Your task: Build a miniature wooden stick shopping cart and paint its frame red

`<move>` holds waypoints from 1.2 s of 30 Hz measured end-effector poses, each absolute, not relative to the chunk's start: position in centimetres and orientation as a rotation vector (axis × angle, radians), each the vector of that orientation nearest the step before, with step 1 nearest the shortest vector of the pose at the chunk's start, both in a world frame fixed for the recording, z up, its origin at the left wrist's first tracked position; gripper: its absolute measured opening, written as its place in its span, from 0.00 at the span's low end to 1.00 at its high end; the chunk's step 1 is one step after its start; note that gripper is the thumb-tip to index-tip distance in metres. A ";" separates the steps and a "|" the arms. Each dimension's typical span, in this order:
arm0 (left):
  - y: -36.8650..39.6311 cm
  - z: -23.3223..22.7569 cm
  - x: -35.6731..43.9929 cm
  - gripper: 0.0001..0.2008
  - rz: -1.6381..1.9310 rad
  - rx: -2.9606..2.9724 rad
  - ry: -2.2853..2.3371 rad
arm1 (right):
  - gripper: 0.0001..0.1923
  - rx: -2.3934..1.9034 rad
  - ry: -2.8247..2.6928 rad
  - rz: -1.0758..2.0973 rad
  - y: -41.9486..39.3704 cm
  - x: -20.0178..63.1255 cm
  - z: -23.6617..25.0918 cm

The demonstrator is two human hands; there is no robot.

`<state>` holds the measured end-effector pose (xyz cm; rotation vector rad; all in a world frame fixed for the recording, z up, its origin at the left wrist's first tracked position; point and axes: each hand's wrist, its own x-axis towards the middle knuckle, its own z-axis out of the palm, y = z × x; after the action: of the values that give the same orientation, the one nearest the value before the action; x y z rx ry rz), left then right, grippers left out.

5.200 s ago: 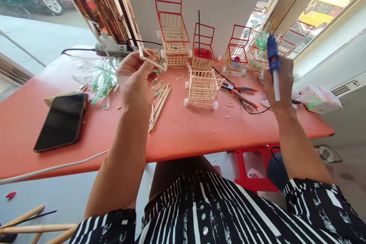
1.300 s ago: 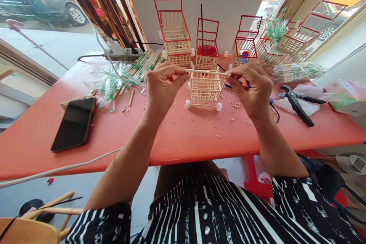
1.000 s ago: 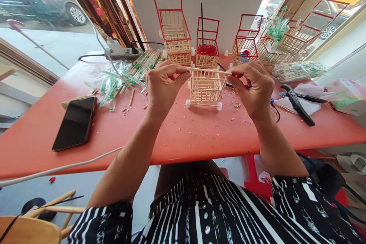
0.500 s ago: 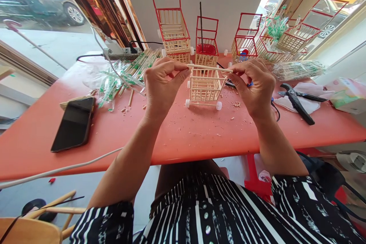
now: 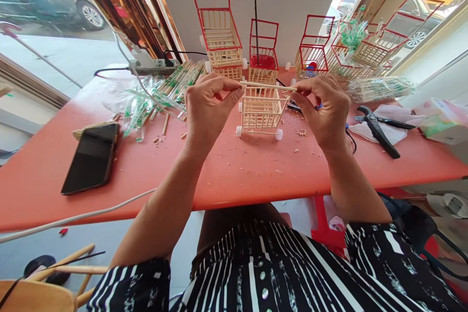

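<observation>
Left hand [image 5: 206,105] and right hand [image 5: 323,105] pinch stick [image 5: 268,86] ends; long axis left-right, seemingly level above cart [image 5: 261,112]

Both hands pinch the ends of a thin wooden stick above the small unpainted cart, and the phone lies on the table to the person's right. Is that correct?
Not quite. The head view shows the phone on the person's left, not the right. The rest holds: the left hand and right hand pinch the ends of the stick above the unpainted cart on the table.
</observation>
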<state>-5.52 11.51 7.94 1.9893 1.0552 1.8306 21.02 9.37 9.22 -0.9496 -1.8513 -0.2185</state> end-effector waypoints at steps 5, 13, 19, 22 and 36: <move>11.5 7.9 -5.5 0.04 1.809 1.969 1.087 | 0.11 -0.964 -1.856 -0.204 9.3 21.1 9.2; 11.6 7.6 -5.5 0.06 1.864 1.962 1.015 | 0.09 -0.964 -1.862 -0.198 9.5 21.1 9.1; 11.7 7.7 -5.7 0.05 1.763 1.963 1.092 | 0.12 -1.023 -1.880 -0.231 9.6 21.3 9.0; 11.7 7.7 -5.7 0.05 1.765 1.957 1.094 | 0.11 -1.007 -1.884 -0.218 9.5 21.4 8.9; 11.7 7.9 -5.7 0.02 1.756 1.945 1.100 | 0.10 -1.033 -1.873 -0.192 9.4 21.1 9.2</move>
<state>-5.74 11.68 7.85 1.9451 1.1004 1.7564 21.14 9.41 9.17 -1.0325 -1.8731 -0.1918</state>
